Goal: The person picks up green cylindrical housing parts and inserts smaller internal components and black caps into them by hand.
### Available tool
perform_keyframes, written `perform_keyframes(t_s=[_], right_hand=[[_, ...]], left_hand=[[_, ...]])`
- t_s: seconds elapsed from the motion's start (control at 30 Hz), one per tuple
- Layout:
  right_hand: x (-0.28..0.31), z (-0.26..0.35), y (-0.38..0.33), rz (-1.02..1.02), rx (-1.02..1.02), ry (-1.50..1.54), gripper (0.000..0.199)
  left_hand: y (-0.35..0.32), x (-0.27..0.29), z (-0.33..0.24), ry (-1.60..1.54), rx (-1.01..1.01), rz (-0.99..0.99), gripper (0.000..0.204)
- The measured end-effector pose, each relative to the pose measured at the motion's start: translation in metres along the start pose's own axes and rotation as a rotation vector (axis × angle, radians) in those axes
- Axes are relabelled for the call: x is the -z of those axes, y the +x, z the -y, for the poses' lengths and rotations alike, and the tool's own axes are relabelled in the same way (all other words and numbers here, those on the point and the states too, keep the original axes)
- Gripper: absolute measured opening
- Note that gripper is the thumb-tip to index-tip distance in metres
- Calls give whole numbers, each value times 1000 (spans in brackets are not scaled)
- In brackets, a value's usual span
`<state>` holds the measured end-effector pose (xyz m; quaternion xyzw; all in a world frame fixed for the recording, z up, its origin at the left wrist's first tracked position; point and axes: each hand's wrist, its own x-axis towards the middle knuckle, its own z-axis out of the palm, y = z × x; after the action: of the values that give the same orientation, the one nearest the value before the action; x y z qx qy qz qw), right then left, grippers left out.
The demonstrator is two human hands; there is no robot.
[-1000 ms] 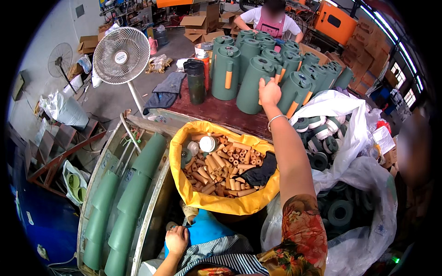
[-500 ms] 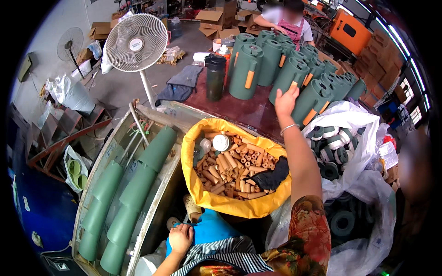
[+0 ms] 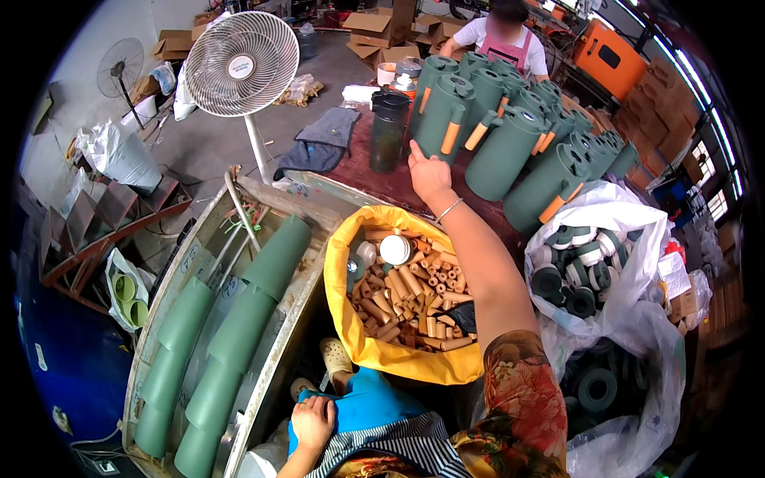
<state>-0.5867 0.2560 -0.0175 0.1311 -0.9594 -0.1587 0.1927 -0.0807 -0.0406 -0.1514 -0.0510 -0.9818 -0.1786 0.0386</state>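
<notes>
My right hand [image 3: 430, 174] is stretched far forward over a dark red table [image 3: 374, 183], fingers apart, holding nothing, next to a green jug [image 3: 445, 118] with an orange handle. Many more green jugs [image 3: 510, 151] stand behind it. My left hand [image 3: 312, 422] rests low on my blue-clad knee, fingers loosely curled, holding nothing. Below my right forearm stands a yellow bag [image 3: 343, 271] full of tan wooden handles [image 3: 406, 307] and a white lid [image 3: 394, 249].
A metal trolley [image 3: 183, 263] at left carries green jug bodies [image 3: 239, 319]. A white bag [image 3: 629, 231] of dark green lids sits at right, a dark bottle [image 3: 388, 131] on the table. A pedestal fan [image 3: 241, 56] stands behind. A person [image 3: 510, 36] works at the far side.
My right hand has drawn down and left from the jug tops to the table edge beside a front jug. My left hand stays on my knee. The view has tilted down.
</notes>
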Motion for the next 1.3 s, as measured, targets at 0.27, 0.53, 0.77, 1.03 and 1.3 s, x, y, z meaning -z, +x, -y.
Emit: perform_keyframes(t_s=[0.27, 0.53, 0.77, 1.03, 1.3], right_hand=[[-24, -26, 13, 398, -327, -222, 49], [-52, -71, -25, 411, -474, -150, 46], [-70, -129, -51, 413, -694, -137, 49], [-43, -53, 0, -78, -60, -104, 37], [-34, -69, 21, 497, -377, -223, 57]], left_hand=[[-24, -25, 38, 40, -222, -205, 26], [-8, -3, 16, 19, -79, -115, 10], [5, -2, 8, -30, -4, -105, 11], [9, -7, 6, -168, 56, -91, 9], [-27, -29, 35, -76, 32, -161, 9]])
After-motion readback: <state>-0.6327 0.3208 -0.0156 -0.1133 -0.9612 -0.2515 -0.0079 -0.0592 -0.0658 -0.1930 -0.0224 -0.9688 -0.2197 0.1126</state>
